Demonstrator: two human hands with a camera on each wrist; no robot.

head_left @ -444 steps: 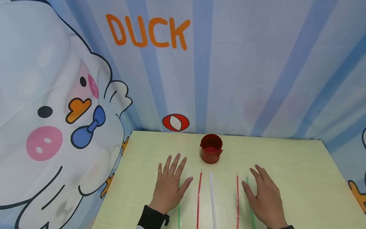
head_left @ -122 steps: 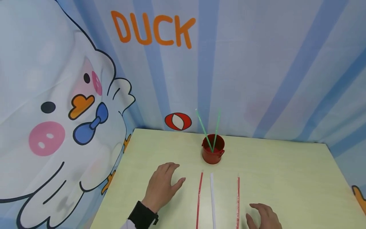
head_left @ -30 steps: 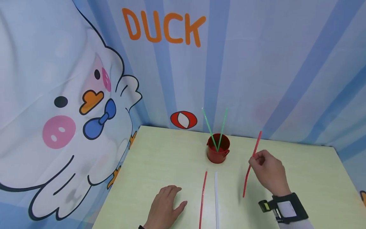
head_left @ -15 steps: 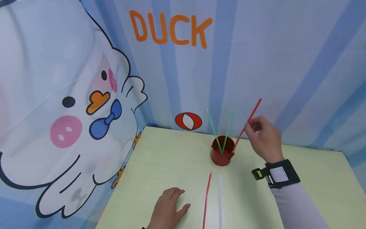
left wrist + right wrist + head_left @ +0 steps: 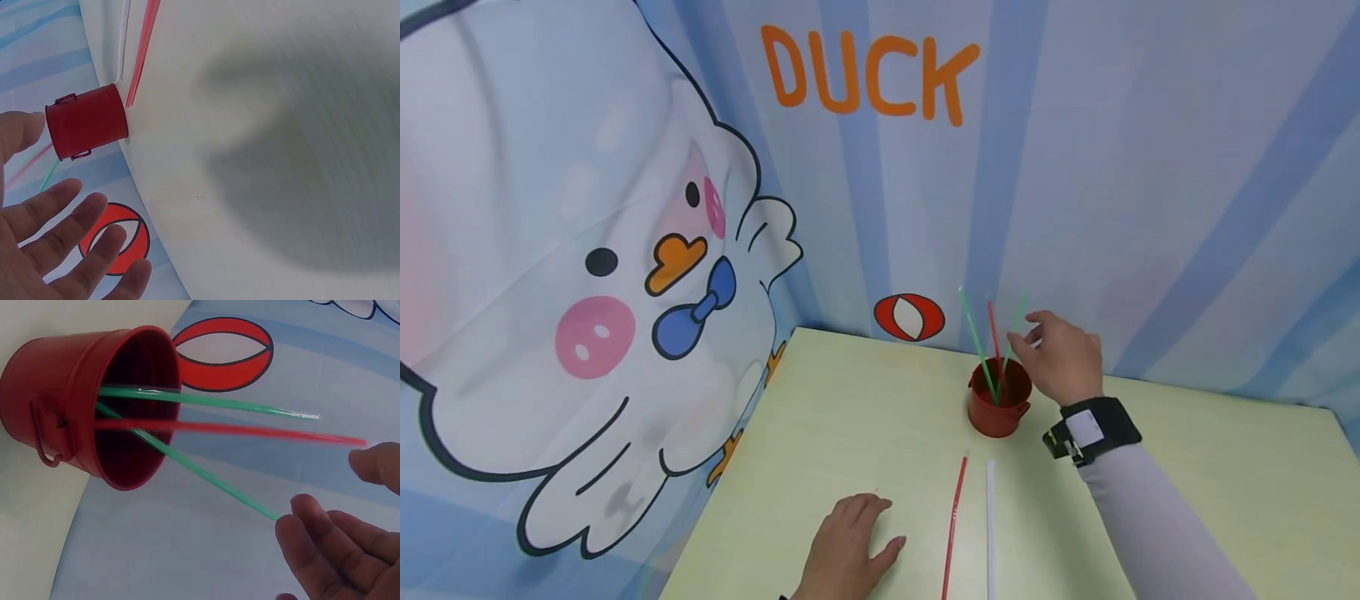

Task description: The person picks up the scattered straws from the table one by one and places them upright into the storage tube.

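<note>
The small red bucket (image 5: pixel 995 417) holds two green straws (image 5: pixel 231 403) and one red straw (image 5: pixel 250 430), all leaning out over its rim. My right hand (image 5: pixel 1060 358) hovers beside the straw tops with thumb and fingers spread apart. In the right wrist view the thumb is at the red straw's tip, and a fingertip is at the end of one green straw. Low in the head view, my left hand (image 5: pixel 847 546) is over the table with relaxed fingers, gripping nothing. To its right lie a second red straw (image 5: pixel 954 525) and a white straw (image 5: pixel 990 525).
The pale yellow table (image 5: pixel 850 400) ends at a fabric backdrop (image 5: pixel 1112 208) printed with stripes, a duck and the word DUCK. The bucket stands near the table's back edge. A black wrist strap (image 5: pixel 1101 429) sits on the right wrist.
The right hand has carried a red straw from the table's right side to the bucket and let it go inside. Earlier, both green straws moved from the table into the bucket.
</note>
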